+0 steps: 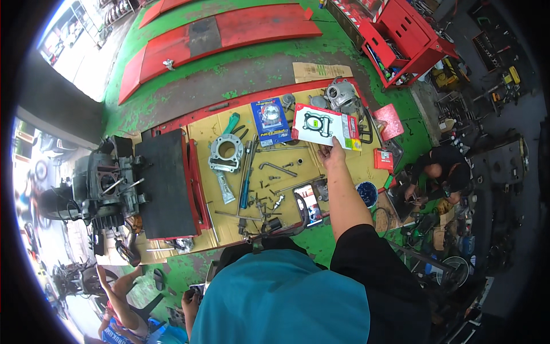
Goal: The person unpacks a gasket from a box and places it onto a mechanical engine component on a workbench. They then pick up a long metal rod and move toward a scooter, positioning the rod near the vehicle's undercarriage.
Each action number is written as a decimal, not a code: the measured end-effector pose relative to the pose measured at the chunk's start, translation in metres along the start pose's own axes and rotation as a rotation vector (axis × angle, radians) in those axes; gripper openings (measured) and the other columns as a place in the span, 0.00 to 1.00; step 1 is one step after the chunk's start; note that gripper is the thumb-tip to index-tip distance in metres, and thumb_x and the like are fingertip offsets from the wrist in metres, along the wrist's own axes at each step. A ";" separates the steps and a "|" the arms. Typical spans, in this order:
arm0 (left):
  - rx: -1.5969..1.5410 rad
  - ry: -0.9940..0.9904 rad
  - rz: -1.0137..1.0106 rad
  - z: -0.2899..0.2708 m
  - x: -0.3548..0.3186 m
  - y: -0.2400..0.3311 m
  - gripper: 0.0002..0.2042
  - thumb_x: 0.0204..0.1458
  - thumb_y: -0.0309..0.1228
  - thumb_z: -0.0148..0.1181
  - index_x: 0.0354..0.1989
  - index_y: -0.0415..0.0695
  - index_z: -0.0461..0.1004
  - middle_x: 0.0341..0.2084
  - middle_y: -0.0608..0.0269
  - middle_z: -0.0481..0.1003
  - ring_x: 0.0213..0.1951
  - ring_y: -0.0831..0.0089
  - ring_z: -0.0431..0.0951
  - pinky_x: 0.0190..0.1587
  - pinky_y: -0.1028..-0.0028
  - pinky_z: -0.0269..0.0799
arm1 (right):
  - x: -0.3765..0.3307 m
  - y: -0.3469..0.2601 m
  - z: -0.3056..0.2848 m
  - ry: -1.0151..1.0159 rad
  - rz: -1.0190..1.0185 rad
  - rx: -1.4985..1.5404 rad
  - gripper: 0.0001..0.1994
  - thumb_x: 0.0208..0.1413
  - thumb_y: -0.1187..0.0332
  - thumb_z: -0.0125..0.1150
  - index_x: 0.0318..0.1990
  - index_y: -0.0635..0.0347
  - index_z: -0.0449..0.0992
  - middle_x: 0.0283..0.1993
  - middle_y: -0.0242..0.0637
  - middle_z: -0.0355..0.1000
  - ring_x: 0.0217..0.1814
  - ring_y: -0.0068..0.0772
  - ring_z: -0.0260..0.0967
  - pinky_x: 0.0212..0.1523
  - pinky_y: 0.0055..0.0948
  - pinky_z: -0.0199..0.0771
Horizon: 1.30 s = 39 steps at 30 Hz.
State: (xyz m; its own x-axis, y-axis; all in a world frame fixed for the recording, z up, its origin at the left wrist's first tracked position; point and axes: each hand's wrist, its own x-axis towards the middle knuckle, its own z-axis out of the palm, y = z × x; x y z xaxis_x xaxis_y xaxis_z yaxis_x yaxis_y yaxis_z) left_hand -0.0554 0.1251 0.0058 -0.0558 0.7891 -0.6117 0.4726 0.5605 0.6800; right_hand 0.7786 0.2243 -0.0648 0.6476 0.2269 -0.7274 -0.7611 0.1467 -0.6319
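My right hand grips the lower edge of a flat gasket pack, which is white and red with black gasket outlines. The pack is over the far right part of the cardboard-covered table, beside a blue piston pack. Low at the left, partly hidden by my teal shirt, my left hand has its fingers curled at a dark object I cannot make out. A metal engine cylinder with a round bore stands left of the piston pack. A grey engine cover sits beyond the gasket pack.
Loose bolts, wrenches, a blue-handled screwdriver and a lit phone lie on the table. An engine stands at its left end, beside a black mat. Another person crouches at right. A red tool cart stands far right.
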 end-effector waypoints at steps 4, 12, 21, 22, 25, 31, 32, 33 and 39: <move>0.257 0.057 0.157 0.006 -0.005 0.051 0.12 0.59 0.23 0.67 0.50 0.35 0.77 0.39 0.56 0.82 0.41 0.71 0.81 0.45 0.71 0.77 | -0.025 -0.002 0.009 -0.055 -0.159 0.091 0.16 0.72 0.60 0.56 0.62 0.52 0.71 0.53 0.36 0.76 0.47 0.33 0.78 0.47 0.46 0.80; 0.078 -0.254 0.291 0.056 -0.008 0.249 0.12 0.59 0.23 0.66 0.50 0.35 0.78 0.38 0.55 0.83 0.44 0.69 0.84 0.48 0.70 0.78 | -0.212 0.009 -0.003 -0.307 -0.444 0.086 0.21 0.71 0.66 0.60 0.67 0.56 0.66 0.60 0.36 0.74 0.57 0.35 0.76 0.49 0.37 0.83; -0.300 -0.515 0.619 0.183 0.016 0.423 0.21 0.58 0.26 0.71 0.59 0.33 0.74 0.48 0.56 0.82 0.51 0.66 0.82 0.55 0.67 0.76 | -0.364 0.052 -0.015 -0.490 -0.233 0.021 0.29 0.63 0.76 0.64 0.70 0.62 0.62 0.63 0.42 0.71 0.64 0.40 0.72 0.66 0.42 0.73; -0.328 -0.593 0.564 0.187 0.023 0.415 0.20 0.59 0.26 0.70 0.59 0.33 0.75 0.48 0.57 0.82 0.50 0.68 0.82 0.54 0.67 0.77 | -0.370 0.063 -0.024 -0.491 -0.193 -0.036 0.31 0.62 0.76 0.66 0.71 0.61 0.61 0.65 0.42 0.70 0.66 0.41 0.71 0.67 0.43 0.72; -0.374 -0.735 0.461 0.201 0.044 0.394 0.16 0.62 0.25 0.67 0.57 0.34 0.77 0.45 0.61 0.83 0.46 0.74 0.82 0.51 0.70 0.77 | -0.381 0.087 -0.039 -0.451 -0.074 -0.200 0.31 0.63 0.69 0.69 0.70 0.63 0.63 0.63 0.44 0.71 0.62 0.43 0.73 0.60 0.49 0.78; -0.034 -0.679 0.554 0.168 0.058 0.327 0.07 0.60 0.27 0.71 0.41 0.35 0.84 0.33 0.66 0.84 0.39 0.83 0.80 0.40 0.74 0.76 | -0.361 0.133 -0.122 -0.042 -0.098 -0.383 0.33 0.65 0.51 0.66 0.71 0.52 0.61 0.62 0.38 0.71 0.55 0.38 0.71 0.48 0.41 0.76; 0.063 -0.648 0.541 0.155 0.063 0.314 0.07 0.56 0.26 0.73 0.38 0.35 0.85 0.29 0.63 0.84 0.35 0.81 0.81 0.38 0.72 0.76 | -0.363 0.138 -0.140 0.066 -0.187 -0.397 0.32 0.64 0.47 0.65 0.70 0.51 0.63 0.61 0.38 0.71 0.53 0.36 0.70 0.45 0.39 0.74; 0.088 -0.655 0.636 0.142 0.059 0.318 0.07 0.55 0.26 0.74 0.38 0.35 0.86 0.29 0.62 0.84 0.34 0.78 0.81 0.38 0.71 0.76 | -0.362 0.136 -0.152 0.116 -0.253 -0.414 0.29 0.65 0.48 0.64 0.66 0.52 0.66 0.58 0.37 0.72 0.51 0.34 0.71 0.43 0.37 0.73; 0.082 -0.567 0.835 0.046 0.032 0.317 0.07 0.47 0.21 0.76 0.35 0.35 0.87 0.31 0.56 0.85 0.35 0.69 0.85 0.40 0.71 0.79 | -0.339 0.115 -0.098 -0.166 -0.462 -0.634 0.13 0.69 0.57 0.63 0.46 0.59 0.80 0.37 0.31 0.77 0.35 0.22 0.70 0.36 0.25 0.69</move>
State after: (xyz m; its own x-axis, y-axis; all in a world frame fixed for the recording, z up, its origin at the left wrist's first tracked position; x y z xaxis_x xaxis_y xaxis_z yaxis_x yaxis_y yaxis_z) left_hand 0.1332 0.3166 0.1827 0.7363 0.6731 -0.0697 0.2296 -0.1516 0.9614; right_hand 0.4754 0.0703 0.0827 0.8404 0.4241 -0.3375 -0.2197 -0.3027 -0.9274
